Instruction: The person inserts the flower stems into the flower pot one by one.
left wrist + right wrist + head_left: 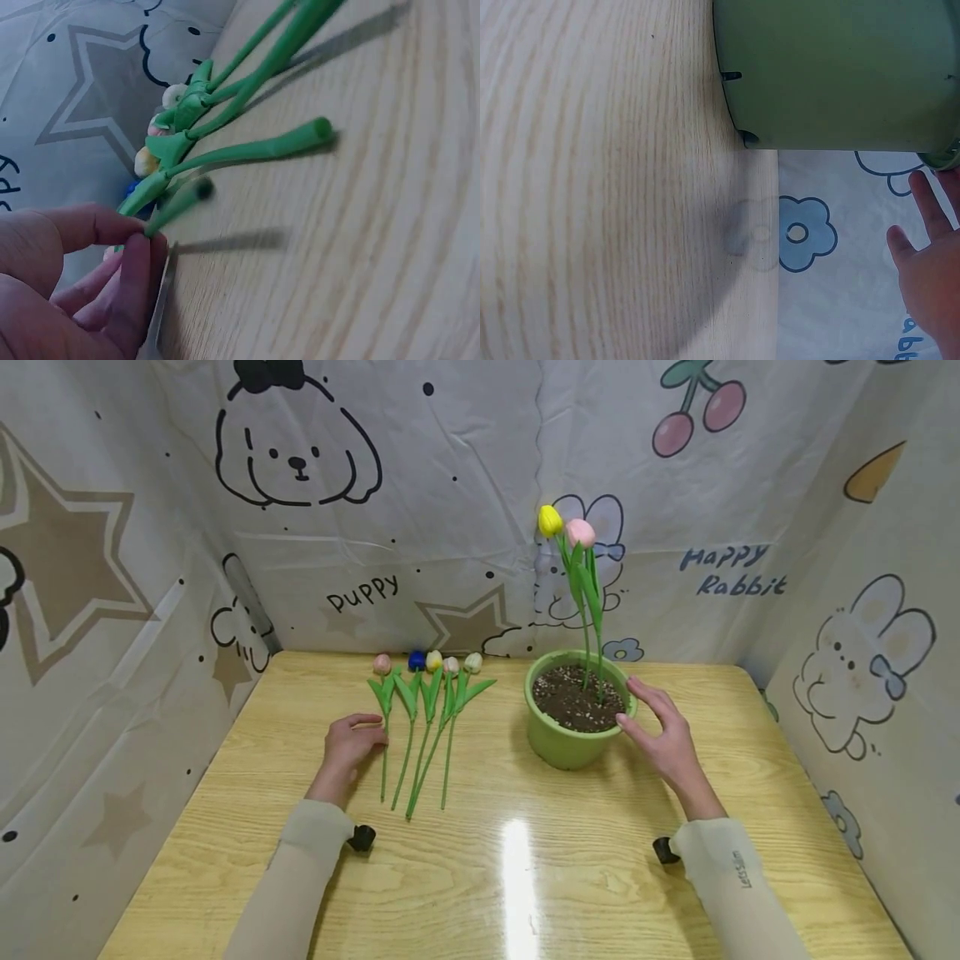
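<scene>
My left hand point(350, 747) pinches the stem of a pink tulip point(382, 665), leftmost in a row of artificial tulips on the table. Close up in the left wrist view, thumb and forefinger grip that green stem point(180, 206), its cut end raised off the wood. To its right lie a blue tulip point(417, 661), a yellow-and-white one point(434, 661) and paler ones. My right hand point(666, 743) rests its fairly straight fingers against the rim of a green pot point(570, 748). A yellow tulip point(551, 521) and a pink tulip point(581, 533) stand upright in the pot's soil point(562, 700).
The wooden table point(600, 877) ends at the back against a printed cloth point(465, 468), which also hangs at both sides. Tall stems in the pot rise in front of it. Small black devices point(362, 838) sit at both wrists.
</scene>
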`<move>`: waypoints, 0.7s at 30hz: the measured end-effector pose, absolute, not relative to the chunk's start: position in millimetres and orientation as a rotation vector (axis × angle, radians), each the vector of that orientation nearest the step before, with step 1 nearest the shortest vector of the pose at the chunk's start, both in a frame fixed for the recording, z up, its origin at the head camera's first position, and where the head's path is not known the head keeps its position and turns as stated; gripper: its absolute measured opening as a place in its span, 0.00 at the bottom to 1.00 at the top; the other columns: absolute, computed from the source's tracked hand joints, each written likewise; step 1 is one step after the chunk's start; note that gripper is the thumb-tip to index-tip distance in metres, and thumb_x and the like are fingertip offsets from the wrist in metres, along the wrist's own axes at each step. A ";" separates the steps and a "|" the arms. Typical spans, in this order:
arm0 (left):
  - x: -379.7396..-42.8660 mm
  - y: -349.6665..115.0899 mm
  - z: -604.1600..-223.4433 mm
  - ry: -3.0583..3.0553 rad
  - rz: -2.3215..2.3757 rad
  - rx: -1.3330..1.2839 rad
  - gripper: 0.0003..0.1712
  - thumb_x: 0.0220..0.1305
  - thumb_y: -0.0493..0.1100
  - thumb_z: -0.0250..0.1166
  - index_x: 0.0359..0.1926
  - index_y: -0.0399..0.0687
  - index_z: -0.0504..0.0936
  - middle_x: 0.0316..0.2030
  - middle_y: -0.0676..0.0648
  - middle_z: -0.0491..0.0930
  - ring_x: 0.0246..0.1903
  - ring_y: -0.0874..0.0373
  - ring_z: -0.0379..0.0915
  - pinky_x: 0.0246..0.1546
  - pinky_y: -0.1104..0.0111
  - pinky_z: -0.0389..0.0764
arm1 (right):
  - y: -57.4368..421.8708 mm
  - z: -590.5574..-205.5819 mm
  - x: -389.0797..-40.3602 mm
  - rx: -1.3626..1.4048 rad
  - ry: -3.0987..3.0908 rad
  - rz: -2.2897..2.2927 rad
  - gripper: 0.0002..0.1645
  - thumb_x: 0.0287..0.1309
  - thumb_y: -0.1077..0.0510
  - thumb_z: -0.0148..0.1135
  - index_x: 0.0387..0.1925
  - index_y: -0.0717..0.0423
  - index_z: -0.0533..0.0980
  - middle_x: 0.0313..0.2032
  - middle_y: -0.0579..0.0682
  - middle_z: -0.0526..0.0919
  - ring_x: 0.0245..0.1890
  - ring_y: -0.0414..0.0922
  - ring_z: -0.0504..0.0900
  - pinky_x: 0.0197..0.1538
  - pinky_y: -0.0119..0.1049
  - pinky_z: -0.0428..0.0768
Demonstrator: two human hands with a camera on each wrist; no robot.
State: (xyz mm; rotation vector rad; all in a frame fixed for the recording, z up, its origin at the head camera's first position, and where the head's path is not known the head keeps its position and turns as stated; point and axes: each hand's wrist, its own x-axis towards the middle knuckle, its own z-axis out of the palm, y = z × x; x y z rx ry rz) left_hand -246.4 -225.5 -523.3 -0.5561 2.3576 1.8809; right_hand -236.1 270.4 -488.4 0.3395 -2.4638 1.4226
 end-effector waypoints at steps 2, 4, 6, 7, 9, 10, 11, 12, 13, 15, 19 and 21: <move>-246.3 -226.9 -523.0 2.325 1.889 -0.560 0.26 0.62 0.31 0.68 0.63 0.36 0.81 0.55 0.33 0.84 0.33 0.63 0.84 0.34 0.73 0.86 | 270.7 -488.6 -236.0 0.337 -2.464 1.421 0.36 0.67 0.57 0.69 0.74 0.48 0.70 0.74 0.53 0.70 0.73 0.57 0.66 0.78 0.65 0.59; -246.5 -227.9 -523.2 2.300 1.890 -0.546 0.26 0.64 0.31 0.67 0.64 0.36 0.80 0.55 0.33 0.84 0.32 0.63 0.83 0.32 0.74 0.85 | 271.0 -488.8 -236.1 0.338 -2.464 1.419 0.36 0.67 0.57 0.68 0.74 0.48 0.70 0.74 0.53 0.70 0.73 0.57 0.66 0.77 0.65 0.59; -246.2 -228.7 -522.6 2.273 1.890 -0.515 0.26 0.66 0.30 0.65 0.65 0.34 0.78 0.55 0.34 0.83 0.33 0.64 0.81 0.32 0.74 0.85 | 271.2 -488.9 -236.1 0.341 -2.463 1.418 0.36 0.67 0.58 0.68 0.74 0.48 0.70 0.74 0.53 0.70 0.73 0.58 0.66 0.77 0.65 0.59; -246.0 -228.8 -522.0 2.261 1.885 -0.501 0.27 0.67 0.30 0.64 0.66 0.33 0.76 0.54 0.35 0.82 0.33 0.64 0.81 0.32 0.74 0.85 | 271.3 -488.8 -236.1 0.342 -2.462 1.419 0.36 0.67 0.58 0.69 0.74 0.48 0.70 0.74 0.53 0.70 0.73 0.58 0.66 0.77 0.65 0.59; -246.0 -228.8 -521.2 2.240 1.876 -0.470 0.27 0.69 0.29 0.62 0.68 0.32 0.73 0.52 0.37 0.80 0.35 0.64 0.79 0.33 0.74 0.85 | 271.4 -488.8 -236.0 0.344 -2.460 1.422 0.36 0.66 0.58 0.69 0.74 0.48 0.70 0.74 0.53 0.69 0.73 0.59 0.66 0.77 0.65 0.59; -246.2 -228.6 -520.9 2.229 1.876 -0.461 0.28 0.70 0.29 0.62 0.69 0.31 0.72 0.51 0.40 0.79 0.36 0.64 0.78 0.33 0.74 0.85 | 271.4 -488.7 -235.9 0.345 -2.460 1.424 0.37 0.66 0.58 0.69 0.74 0.48 0.70 0.74 0.53 0.69 0.73 0.59 0.66 0.77 0.66 0.59; -246.4 -228.5 -520.6 2.221 1.876 -0.452 0.28 0.71 0.29 0.61 0.70 0.31 0.70 0.50 0.42 0.77 0.36 0.64 0.77 0.33 0.75 0.85 | 271.3 -488.5 -235.7 0.345 -2.461 1.425 0.37 0.66 0.58 0.69 0.74 0.48 0.70 0.75 0.52 0.69 0.73 0.59 0.66 0.77 0.66 0.59; -246.8 -228.1 -520.6 2.213 1.878 -0.456 0.28 0.72 0.29 0.61 0.71 0.32 0.70 0.50 0.43 0.76 0.37 0.64 0.76 0.34 0.75 0.85 | 271.3 -488.7 -235.7 0.346 -2.461 1.427 0.37 0.66 0.58 0.69 0.74 0.48 0.69 0.75 0.53 0.69 0.73 0.59 0.66 0.77 0.66 0.59; -246.8 -228.0 -520.4 2.210 1.879 -0.451 0.28 0.72 0.29 0.60 0.71 0.32 0.69 0.49 0.45 0.75 0.37 0.64 0.76 0.34 0.75 0.85 | 271.4 -489.0 -235.9 0.348 -2.461 1.428 0.37 0.67 0.58 0.68 0.75 0.48 0.69 0.75 0.54 0.69 0.73 0.59 0.65 0.77 0.67 0.59; -246.7 -227.7 -520.5 2.203 1.886 -0.450 0.28 0.73 0.29 0.60 0.71 0.33 0.69 0.48 0.47 0.74 0.38 0.64 0.75 0.35 0.75 0.85 | 271.3 -489.2 -236.1 0.350 -2.462 1.431 0.37 0.67 0.58 0.68 0.75 0.48 0.69 0.75 0.54 0.69 0.73 0.59 0.65 0.77 0.67 0.59; -244.1 -227.5 -519.4 2.191 1.905 -0.451 0.27 0.73 0.30 0.61 0.71 0.35 0.69 0.46 0.49 0.74 0.38 0.64 0.76 0.35 0.74 0.85 | 271.2 -488.7 -236.1 0.356 -2.459 1.434 0.37 0.66 0.58 0.69 0.75 0.48 0.69 0.75 0.54 0.69 0.73 0.59 0.65 0.77 0.67 0.59; -243.7 -227.1 -518.8 2.181 1.920 -0.453 0.27 0.73 0.30 0.61 0.70 0.36 0.70 0.45 0.50 0.75 0.38 0.64 0.76 0.35 0.73 0.85 | 271.3 -488.1 -235.9 0.354 -2.458 1.431 0.37 0.66 0.57 0.69 0.74 0.47 0.70 0.75 0.53 0.69 0.74 0.59 0.65 0.77 0.66 0.59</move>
